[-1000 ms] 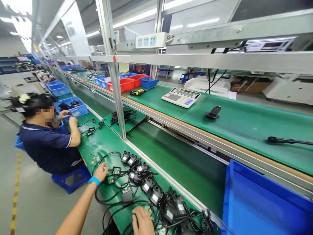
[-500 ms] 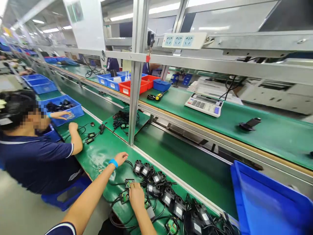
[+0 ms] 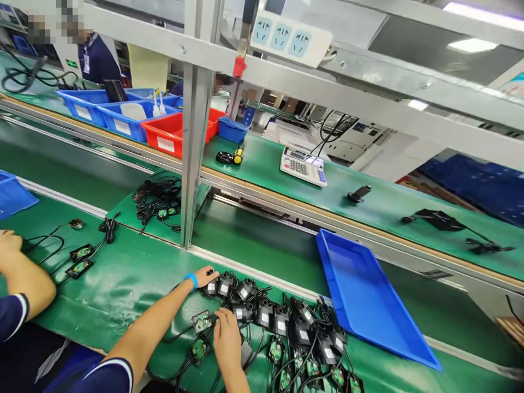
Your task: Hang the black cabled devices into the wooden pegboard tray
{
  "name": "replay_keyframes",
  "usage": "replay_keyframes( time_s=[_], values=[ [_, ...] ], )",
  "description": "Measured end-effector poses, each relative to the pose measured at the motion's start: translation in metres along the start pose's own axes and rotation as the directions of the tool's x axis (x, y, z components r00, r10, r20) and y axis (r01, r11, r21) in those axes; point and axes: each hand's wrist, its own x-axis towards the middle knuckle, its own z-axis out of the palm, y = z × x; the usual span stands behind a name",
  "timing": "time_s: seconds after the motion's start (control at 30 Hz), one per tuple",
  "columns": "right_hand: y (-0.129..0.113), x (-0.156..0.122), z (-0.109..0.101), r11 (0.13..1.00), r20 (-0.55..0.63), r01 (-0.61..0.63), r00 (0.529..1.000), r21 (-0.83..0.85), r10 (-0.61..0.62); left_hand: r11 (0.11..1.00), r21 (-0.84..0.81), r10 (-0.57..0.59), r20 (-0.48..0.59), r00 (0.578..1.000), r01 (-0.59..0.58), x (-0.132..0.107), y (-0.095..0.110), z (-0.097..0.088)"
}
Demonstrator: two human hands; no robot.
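Note:
My left hand (image 3: 201, 277), with a blue wristband, is at the far left end of a group of black pumps. Its fingers close on the leftmost black pump (image 3: 212, 288), whose nozzle shows at the fingertips. Resting low over the bench, my right hand (image 3: 227, 334) has its fingers stretched forward beside another pump (image 3: 243, 311). Left of it lie a green circuit board in a black housing (image 3: 201, 322) and a second one (image 3: 198, 349), both with black cables. A grey block (image 3: 246, 353) is partly hidden by my right hand.
More wired boards (image 3: 275, 349) lie in front of the pumps. A blue tray (image 3: 368, 295) sits at the right. Beyond the metal post (image 3: 190, 164), a shelf holds red and blue bins and a scale (image 3: 303, 165). A co-worker's arm (image 3: 24, 275) is at the left.
My view has swung to the right, bringing the whole blue tray into sight. My left hand has moved onto the leftmost pump. The right hand stays by the boards.

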Motion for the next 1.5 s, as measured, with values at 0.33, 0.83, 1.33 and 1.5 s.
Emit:
replay_keyframes(
  time_s=[0.33, 0.83, 1.33, 1.5],
  values=[
    [0.056, -0.113, -0.006, 0.970, 0.031, -0.176, 0.984, 0.171, 0.173, 0.802, 0.402, 0.319, 0.334, 0.887, -0.441, 0.043, 0.038, -0.054],
    [-0.010, -0.003, 0.001, 0.993, 0.453, -0.009, 0.889, -0.114, 0.060, 0.874, 0.418, 0.193, 0.170, 0.966, -0.248, -0.005, 0.044, -0.074],
    [-0.011, 0.054, -0.059, 0.893, 0.685, 0.449, 0.663, -0.040, -0.302, 0.849, -0.527, -0.492, -0.779, 0.389, 0.019, -0.240, -0.101, -0.167],
    [0.029, -0.021, -0.040, 0.674, 0.712, 0.726, 0.547, -0.140, -0.441, 0.653, -0.730, -0.699, -0.684, 0.211, -0.202, -0.289, -0.098, -0.128]
  ],
)
